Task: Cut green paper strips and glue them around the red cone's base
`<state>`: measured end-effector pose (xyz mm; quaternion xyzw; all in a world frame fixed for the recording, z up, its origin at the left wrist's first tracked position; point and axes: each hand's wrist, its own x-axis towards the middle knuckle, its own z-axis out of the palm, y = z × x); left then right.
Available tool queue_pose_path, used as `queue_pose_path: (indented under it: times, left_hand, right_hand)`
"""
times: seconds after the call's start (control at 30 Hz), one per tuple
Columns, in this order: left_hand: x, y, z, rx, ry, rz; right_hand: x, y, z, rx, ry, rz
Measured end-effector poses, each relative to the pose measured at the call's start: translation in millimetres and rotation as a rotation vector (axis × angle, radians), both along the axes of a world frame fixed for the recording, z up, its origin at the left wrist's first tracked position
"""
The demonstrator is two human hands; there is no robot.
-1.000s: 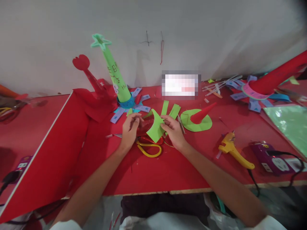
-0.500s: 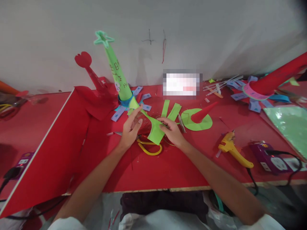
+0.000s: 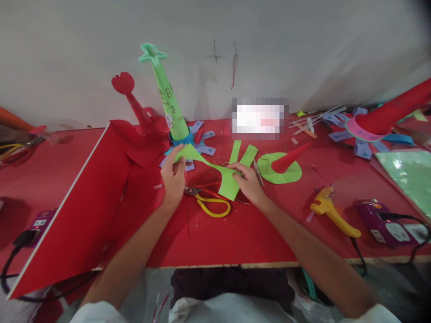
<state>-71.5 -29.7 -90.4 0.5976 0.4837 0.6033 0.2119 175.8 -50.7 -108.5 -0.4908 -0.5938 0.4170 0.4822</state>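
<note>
A cut piece of light green paper or felt [image 3: 230, 181], narrow in the middle and wider at both ends, stretches between my hands above the table. My left hand [image 3: 174, 177] pinches its left end, and my right hand [image 3: 248, 181] grips the right part between thumb and fingers. Under the piece lie scissors [image 3: 215, 211] with yellow and red handles, partly covered by it. Just beyond my right hand are green strips [image 3: 248, 155] and a flat green ring with a red cone [image 3: 285, 163] standing in it.
A yellow glue gun [image 3: 332, 213] and a purple power socket [image 3: 384, 224] lie at the right. Behind my left hand stands a tall green cone [image 3: 172, 110] with a star top. A red board [image 3: 77, 211] rises at the left; a red cone hat [image 3: 393, 110] leans far right.
My left hand has moved left and closed on the green piece's left end, which is now spread wider between both hands. The view has shifted slightly.
</note>
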Motion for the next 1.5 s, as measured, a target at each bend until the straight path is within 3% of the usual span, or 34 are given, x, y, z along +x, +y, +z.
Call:
queue_pose_path:
  times: [0.1, 0.27, 0.43, 0.53, 0.73, 0.87, 1.07, 1.2, 1.33, 1.5]
  left_hand:
    - [0.3, 2.4, 0.0, 0.001, -0.088, 0.040]
    - [0.1, 7.5, -0.5, -0.003, -0.240, -0.002]
    - [7.1, 2.6, 0.0, -0.132, -0.220, -0.172]
    - [14.7, -7.4, 1.5, -0.057, 0.018, -0.283]
    - [23.1, -23.9, -3.9, 0.302, 0.590, -0.348]
    - [24.2, -26.0, -8.4, 0.334, 0.770, -0.352]
    - [22.0, -29.4, -2.1, 0.344, 0.668, -0.353]
    - [21.8, -31.4, 2.9, 0.193, 0.519, -0.247]
    - [23.8, -28.9, -2.5, 0.059, 0.545, -0.328]
    - [26.1, -23.4, -9.9, 0.047, 0.506, -0.322]
  right_hand:
    - [0.8, 0.3, 1.3, -0.011, 0.008, -0.005]
    - [0.8, 0.0, 5.2, 0.015, 0.004, -0.042]
    - [0.5, -0.3, 3.0, 0.003, 0.040, -0.124]
    - [-1.3, -1.8, 0.9, -0.100, 0.124, -0.123]
    - [-10.5, -7.8, 7.6, -0.255, 0.333, -0.005]
    - [-16.1, -12.4, 10.3, -0.293, 0.464, 0.052]
    - [-17.3, -12.8, 5.8, -0.207, 0.370, 0.063]
    - [-16.5, -12.1, 6.8, -0.174, 0.387, 0.043]
    - [-16.3, -13.4, 9.1, -0.144, 0.374, 0.047]
    - [-17.3, -14.6, 6.6, -0.113, 0.345, 0.036]
